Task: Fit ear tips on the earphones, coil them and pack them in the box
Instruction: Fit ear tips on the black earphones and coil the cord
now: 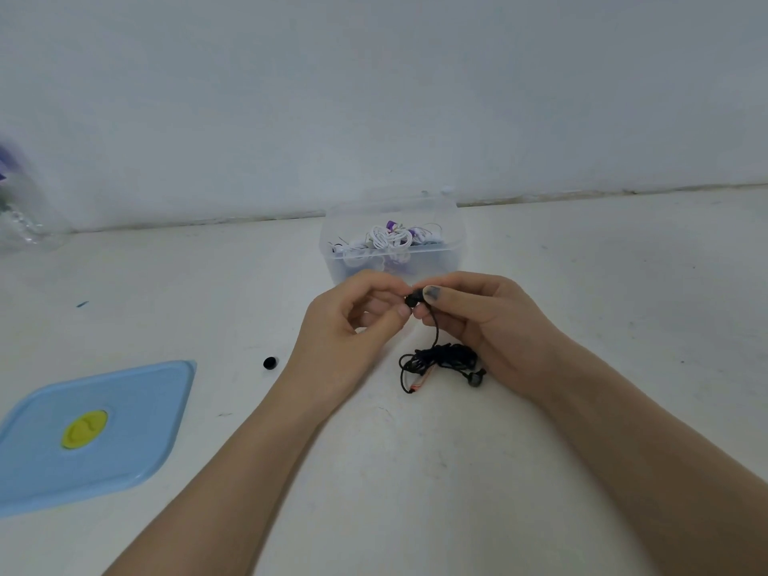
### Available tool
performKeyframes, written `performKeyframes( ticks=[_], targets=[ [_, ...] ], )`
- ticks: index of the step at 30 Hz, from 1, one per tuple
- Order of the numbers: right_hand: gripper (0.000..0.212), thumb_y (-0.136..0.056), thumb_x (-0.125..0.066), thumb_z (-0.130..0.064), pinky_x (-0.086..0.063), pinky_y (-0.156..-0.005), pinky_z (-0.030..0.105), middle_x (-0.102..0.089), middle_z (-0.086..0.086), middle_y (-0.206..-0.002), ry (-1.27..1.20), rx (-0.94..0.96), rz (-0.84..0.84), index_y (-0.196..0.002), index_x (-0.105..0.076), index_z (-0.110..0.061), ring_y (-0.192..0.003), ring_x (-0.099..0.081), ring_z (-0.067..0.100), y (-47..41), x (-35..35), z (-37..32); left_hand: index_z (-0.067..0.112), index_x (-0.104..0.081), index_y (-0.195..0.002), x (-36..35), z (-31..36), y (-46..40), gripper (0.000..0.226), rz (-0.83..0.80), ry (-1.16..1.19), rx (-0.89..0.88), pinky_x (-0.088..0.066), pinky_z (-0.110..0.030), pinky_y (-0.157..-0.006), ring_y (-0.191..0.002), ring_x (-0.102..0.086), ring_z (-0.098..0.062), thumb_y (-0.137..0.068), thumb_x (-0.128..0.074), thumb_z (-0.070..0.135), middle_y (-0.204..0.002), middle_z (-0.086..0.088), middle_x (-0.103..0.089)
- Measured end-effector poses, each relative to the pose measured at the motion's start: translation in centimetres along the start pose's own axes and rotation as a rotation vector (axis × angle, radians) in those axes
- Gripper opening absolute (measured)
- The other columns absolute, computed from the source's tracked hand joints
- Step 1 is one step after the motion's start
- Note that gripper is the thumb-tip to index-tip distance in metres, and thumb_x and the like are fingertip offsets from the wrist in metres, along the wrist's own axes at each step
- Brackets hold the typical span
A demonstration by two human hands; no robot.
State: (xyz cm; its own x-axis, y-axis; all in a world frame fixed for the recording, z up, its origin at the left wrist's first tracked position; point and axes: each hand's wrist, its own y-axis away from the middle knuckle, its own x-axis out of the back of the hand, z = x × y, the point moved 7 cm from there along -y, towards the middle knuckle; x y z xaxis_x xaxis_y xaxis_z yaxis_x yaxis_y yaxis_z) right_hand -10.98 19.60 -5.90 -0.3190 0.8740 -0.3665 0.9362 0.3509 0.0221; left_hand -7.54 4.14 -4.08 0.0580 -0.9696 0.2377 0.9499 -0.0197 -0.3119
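My left hand (353, 322) and my right hand (478, 318) meet above the white surface, just in front of the clear plastic box (451, 226). Between their fingertips they pinch one black earbud (412, 301); whether my left fingers hold an ear tip or the bud itself is hidden. From the bud the black cable (440, 357) hangs down into a loose tangle on the surface, with the second earbud (476, 378) lying at its right end. A loose black ear tip (270, 362) lies left of my left wrist. Inside the box lie white coiled earphones (388, 236) with purple parts.
A light blue lid (137, 430) with a yellow valve lies flat at the near left. A crumpled clear plastic bag (25, 218) sits at the far left by the wall. The wall runs close behind the box.
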Motion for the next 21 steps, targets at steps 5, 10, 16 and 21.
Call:
performKeyframes(
  ticks=[5,10,16,21],
  targets=[
    [0.013,-0.09,-0.059,0.003,-0.056,-0.073,0.022,-0.072,0.017,-0.085,-0.029,-0.028,-0.024,-0.092,-0.072,0.004,-0.072,-0.068,0.017,-0.07,-0.07,0.17,0.022,-0.073,-0.098,0.03,0.15,0.2,0.013,0.002,-0.038,-0.05,-0.054,-0.027,-0.079,-0.08,-0.067,-0.015,-0.091,-0.07,0.011,-0.082,0.01,-0.071],
    [0.014,-0.09,-0.06,0.003,-0.056,-0.074,0.022,-0.07,0.019,-0.088,-0.034,-0.052,-0.04,-0.097,-0.07,0.008,-0.073,-0.068,0.018,0.01,-0.11,0.23,0.022,-0.073,-0.098,-0.15,0.4,0.18,0.018,-0.012,-0.081,-0.092,-0.051,-0.02,-0.08,-0.086,-0.07,-0.014,-0.094,-0.069,0.005,-0.086,0.01,-0.072],
    [0.01,-0.089,-0.061,0.006,-0.057,-0.071,0.022,-0.071,0.015,-0.084,-0.05,-0.05,-0.02,-0.096,-0.066,0.001,-0.071,-0.07,0.018,0.08,-0.14,0.04,0.018,-0.073,-0.098,-0.11,0.31,0.14,0.012,-0.008,-0.084,-0.103,-0.056,-0.027,-0.085,-0.089,-0.074,-0.021,-0.09,-0.068,0.009,-0.092,0.001,-0.076],
    [0.007,-0.085,-0.064,0.009,-0.057,-0.076,0.025,-0.071,0.015,-0.082,0.003,-0.03,-0.034,-0.087,-0.064,0.002,-0.073,-0.07,0.02,0.26,-0.42,-0.14,0.018,-0.07,-0.096,-0.25,0.18,0.12,0.011,-0.007,-0.102,-0.094,-0.056,-0.028,-0.087,-0.091,-0.073,-0.019,-0.089,-0.064,0.014,-0.092,0.003,-0.075]
  ],
)
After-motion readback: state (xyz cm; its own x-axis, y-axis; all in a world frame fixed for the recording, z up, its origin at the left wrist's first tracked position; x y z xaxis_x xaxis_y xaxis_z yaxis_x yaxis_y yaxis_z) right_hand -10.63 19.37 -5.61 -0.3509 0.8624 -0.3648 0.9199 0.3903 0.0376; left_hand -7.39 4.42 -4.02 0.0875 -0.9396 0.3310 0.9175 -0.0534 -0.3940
